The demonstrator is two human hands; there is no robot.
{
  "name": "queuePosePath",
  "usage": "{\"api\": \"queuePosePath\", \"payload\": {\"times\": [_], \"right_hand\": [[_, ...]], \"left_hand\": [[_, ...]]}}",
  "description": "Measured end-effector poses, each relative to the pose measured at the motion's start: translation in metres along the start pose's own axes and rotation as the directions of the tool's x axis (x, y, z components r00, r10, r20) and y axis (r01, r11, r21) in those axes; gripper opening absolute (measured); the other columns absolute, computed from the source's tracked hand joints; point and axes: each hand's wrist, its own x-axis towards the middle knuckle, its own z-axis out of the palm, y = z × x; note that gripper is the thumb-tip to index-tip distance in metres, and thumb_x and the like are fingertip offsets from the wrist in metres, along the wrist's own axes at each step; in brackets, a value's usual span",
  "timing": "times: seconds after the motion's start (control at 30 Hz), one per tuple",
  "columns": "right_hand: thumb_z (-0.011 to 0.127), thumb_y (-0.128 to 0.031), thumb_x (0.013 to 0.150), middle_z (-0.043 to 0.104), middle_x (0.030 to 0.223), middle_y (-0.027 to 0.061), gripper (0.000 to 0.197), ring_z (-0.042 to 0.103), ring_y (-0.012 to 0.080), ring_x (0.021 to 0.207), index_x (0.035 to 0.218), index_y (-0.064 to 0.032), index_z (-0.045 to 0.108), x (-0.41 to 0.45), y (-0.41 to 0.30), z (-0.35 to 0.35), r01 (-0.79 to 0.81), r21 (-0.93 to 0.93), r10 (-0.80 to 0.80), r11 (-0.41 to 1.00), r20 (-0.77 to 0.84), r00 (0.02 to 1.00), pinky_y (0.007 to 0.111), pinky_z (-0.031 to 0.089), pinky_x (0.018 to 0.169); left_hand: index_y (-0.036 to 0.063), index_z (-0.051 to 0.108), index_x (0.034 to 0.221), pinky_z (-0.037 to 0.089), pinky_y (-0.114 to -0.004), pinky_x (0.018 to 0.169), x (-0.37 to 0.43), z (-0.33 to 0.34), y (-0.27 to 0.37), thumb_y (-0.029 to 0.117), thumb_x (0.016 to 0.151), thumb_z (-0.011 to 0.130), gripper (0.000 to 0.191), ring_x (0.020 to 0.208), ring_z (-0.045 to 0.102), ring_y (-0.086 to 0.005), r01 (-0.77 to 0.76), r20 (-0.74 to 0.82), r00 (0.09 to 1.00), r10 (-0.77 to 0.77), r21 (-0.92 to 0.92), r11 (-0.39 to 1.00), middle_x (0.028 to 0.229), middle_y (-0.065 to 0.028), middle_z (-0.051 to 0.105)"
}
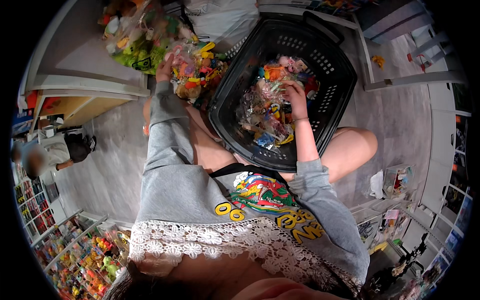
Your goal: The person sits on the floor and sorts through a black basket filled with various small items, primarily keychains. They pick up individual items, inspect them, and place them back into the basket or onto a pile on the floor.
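A black plastic shopping basket (326, 48) with perforated walls sits tilted between my legs. In it lies a heap of small toys (275, 108), many wrapped in clear plastic. My right hand (295, 96) is inside the basket, its bent fingers touching the wrapped toys; whether they pinch one is unclear. Left of the basket is a pile of colourful small toys (195, 75). At that pile's left edge, my left hand (165, 69) touches clear wrapping, its grip partly hidden. Just beyond it stands a clear plastic bag (144, 41) of toys with a bright green lower part.
A white bag (221, 18) stands behind the basket. White shelving (90, 84) rises at left, and white cabinets (438, 123) line the right. A person (54, 150) is at far left. Toy-filled bins (82, 258) and clear display boxes (399, 180) flank me on the wood-look floor (112, 157).
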Motion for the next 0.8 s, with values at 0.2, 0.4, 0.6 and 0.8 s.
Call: {"api": "queuePosePath", "payload": {"times": [0.2, 0.4, 0.6, 0.8], "right_hand": [[0.042, -0.012, 0.084, 0.059, 0.086, 0.0044, 0.022, 0.056, 0.0119, 0.078, 0.099, -0.0047, 0.056, -0.001, 0.009, -0.002, -0.064, 0.014, 0.064, 0.998, 0.04, 0.997, 0.022, 0.043, 0.069], [0.045, -0.014, 0.082, 0.059, 0.084, 0.0053, 0.021, 0.056, 0.0122, 0.075, 0.097, -0.0041, 0.056, 0.012, 0.02, -0.015, -0.169, 0.031, 0.171, 0.985, -0.059, 0.983, 0.023, 0.045, 0.066], [0.047, -0.016, 0.079, 0.058, 0.088, 0.0062, 0.026, 0.057, 0.016, 0.076, 0.101, -0.003, 0.053, 0.02, 0.033, -0.014, -0.25, 0.075, 0.251, 0.965, -0.002, 0.968, 0.027, 0.046, 0.069], [0.047, -0.018, 0.079, 0.058, 0.081, 0.0063, 0.027, 0.055, 0.015, 0.068, 0.095, 0.0007, 0.058, 0.044, 0.041, -0.017, -0.172, -0.148, 0.159, 0.974, -0.096, 0.983, 0.026, 0.044, 0.061]], "left_hand": [[-0.005, 0.054, 0.096, 0.049, -0.033, 0.061, 0.014, 0.043, -0.013, 0.024, 0.078, 0.062, 0.035, 0.077, 0.057, -0.0202, 0.084, 0.089, 0.994, -0.066, -0.215, 0.973, 0.087, -0.012, 0.057], [-0.0042, 0.051, 0.102, 0.046, -0.03, 0.064, 0.02, 0.05, -0.034, 0.017, 0.077, 0.057, 0.033, 0.076, 0.056, -0.0192, 0.127, 0.036, 0.991, -0.13, 0.075, 0.989, 0.094, -0.0123, 0.056], [-0.0001, 0.05, 0.098, 0.041, -0.025, 0.068, -0.073, 0.092, -0.004, 0.009, 0.077, 0.051, 0.023, 0.08, 0.052, -0.0142, -0.63, 0.037, 0.775, 0.631, -0.042, 0.775, 0.09, -0.0079, 0.054], [0.0062, 0.05, 0.095, 0.037, -0.019, 0.059, -0.224, 0.165, 0.03, 0.005, 0.08, 0.046, 0.015, 0.066, 0.048, -0.0064, -0.334, 0.561, 0.724, 0.4, -0.221, 0.916, 0.079, 0.0001, 0.051]]}}
